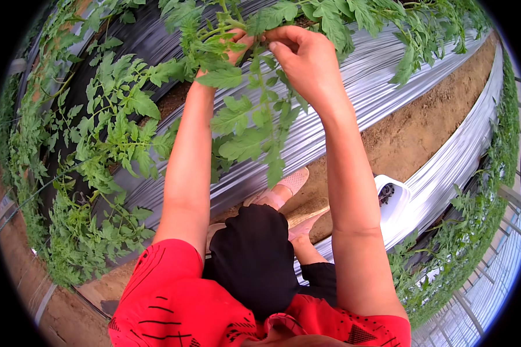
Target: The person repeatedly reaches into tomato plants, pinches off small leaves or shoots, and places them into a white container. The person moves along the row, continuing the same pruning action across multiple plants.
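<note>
At the top of the head view, both my hands meet at the stem of a tomato plant [262, 82]. My left hand [239, 45] grips the stem from the left, its fingers partly covered by leaves. From the other side, my right hand [304, 56] pinches at the same spot with thumb and forefinger. Whether a small item sits between those fingertips is too hidden to tell. A leafy tomato branch [247, 126] hangs below the hands, over silvery plastic mulch film [304, 139].
A white plastic container [395, 201] with small dark items inside stands beside my right forearm. Bare soil [421, 117] runs between film-covered beds. More tomato plants [108, 126] crowd the left, and another row [456, 256] lines the right. A green string [43, 191] crosses the left side.
</note>
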### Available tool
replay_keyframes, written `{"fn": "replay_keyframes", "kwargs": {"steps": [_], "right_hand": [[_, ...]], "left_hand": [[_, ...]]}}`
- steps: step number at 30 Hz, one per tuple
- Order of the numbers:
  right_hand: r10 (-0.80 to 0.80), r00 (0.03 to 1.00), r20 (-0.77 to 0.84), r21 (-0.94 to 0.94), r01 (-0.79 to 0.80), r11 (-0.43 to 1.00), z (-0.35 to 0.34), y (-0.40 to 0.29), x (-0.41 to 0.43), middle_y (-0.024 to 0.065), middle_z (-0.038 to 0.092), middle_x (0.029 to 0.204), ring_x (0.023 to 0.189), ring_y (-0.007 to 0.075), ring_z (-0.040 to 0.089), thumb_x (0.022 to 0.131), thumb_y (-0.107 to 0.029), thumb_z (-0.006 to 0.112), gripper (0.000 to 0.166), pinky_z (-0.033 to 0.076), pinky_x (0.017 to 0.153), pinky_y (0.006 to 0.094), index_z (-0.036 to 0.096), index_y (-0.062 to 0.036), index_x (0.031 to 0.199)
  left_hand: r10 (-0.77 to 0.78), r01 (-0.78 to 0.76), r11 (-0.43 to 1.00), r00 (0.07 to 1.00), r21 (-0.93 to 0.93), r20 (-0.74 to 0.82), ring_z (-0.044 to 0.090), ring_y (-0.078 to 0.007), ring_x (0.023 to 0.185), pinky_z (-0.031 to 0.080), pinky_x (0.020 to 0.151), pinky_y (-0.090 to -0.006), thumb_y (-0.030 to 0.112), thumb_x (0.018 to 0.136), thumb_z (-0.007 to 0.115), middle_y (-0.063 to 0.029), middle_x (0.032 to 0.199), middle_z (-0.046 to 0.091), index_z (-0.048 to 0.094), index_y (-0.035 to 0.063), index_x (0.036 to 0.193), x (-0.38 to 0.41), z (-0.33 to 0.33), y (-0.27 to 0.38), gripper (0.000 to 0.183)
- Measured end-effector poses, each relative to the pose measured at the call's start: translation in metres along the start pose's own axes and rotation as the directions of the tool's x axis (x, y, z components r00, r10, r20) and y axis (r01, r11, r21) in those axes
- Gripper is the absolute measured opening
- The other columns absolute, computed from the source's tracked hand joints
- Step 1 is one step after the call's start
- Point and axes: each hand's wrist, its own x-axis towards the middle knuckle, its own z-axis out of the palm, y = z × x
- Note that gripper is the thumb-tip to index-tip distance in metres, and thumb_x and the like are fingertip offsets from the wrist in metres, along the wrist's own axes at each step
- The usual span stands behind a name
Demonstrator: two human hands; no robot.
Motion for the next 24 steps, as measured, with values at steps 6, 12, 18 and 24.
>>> {"fn": "replay_keyframes", "kwargs": {"steps": [6, 12, 18, 24], "right_hand": [[0.043, 0.998, 0.054, -0.125, -0.036, 0.991, 0.001, -0.013, 0.01, 0.0086, 0.062, 0.067, 0.063, 0.0198, 0.061, 0.073, -0.017, 0.066, 0.025, 0.047, 0.06, 0.0299, 0.065, -0.0029, 0.093], [-0.067, 0.99, 0.121, 0.151, 0.049, 0.987, 0.006, -0.014, 0.016, 0.0065, 0.06, 0.064, 0.053, 0.0149, 0.058, 0.075, -0.019, 0.066, 0.027, 0.046, 0.053, 0.0283, 0.063, -0.002, 0.095], [-0.076, 0.989, 0.129, -0.084, 0.087, 0.993, -0.023, -0.028, 0.032, 0.0142, 0.061, 0.072, 0.066, 0.0234, 0.058, 0.081, -0.018, 0.056, 0.02, 0.044, 0.063, 0.0353, 0.062, 0.0008, 0.083], [0.053, 0.978, 0.202, -0.184, -0.015, 0.983, -0.038, -0.032, 0.041, 0.0187, 0.055, 0.062, 0.057, 0.0222, 0.055, 0.081, -0.016, 0.054, 0.021, 0.042, 0.058, 0.0345, 0.06, 0.0041, 0.079]], "left_hand": [[0.023, -0.02, 0.997, 0.999, -0.075, 0.039, 0.047, -0.0061, 0.072, 0.039, 0.063, -0.0247, 0.027, 0.087, 0.054, 0.0025, 0.08, 0.057, 0.06, 0.0039, 0.089, -0.009, 0.004, 0.0, 0.024], [0.124, -0.125, 0.992, 0.991, -0.023, -0.054, 0.051, -0.0089, 0.081, 0.042, 0.072, -0.0257, 0.031, 0.088, 0.054, -0.0005, 0.087, 0.059, 0.06, 0.0029, 0.095, -0.024, 0.028, 0.023, 0.029], [0.022, -0.018, 0.989, 1.0, -0.147, 0.022, 0.053, -0.0089, 0.088, 0.042, 0.078, -0.026, 0.03, 0.09, 0.053, -0.0035, 0.092, 0.062, 0.057, 0.0029, 0.101, -0.028, 0.026, 0.012, 0.03], [0.083, -0.096, 0.971, 0.994, -0.22, -0.067, 0.057, -0.0166, 0.089, 0.041, 0.084, -0.0289, 0.028, 0.087, 0.057, -0.0078, 0.098, 0.061, 0.05, 0.0058, 0.104, -0.031, 0.027, -0.002, 0.029]]}}
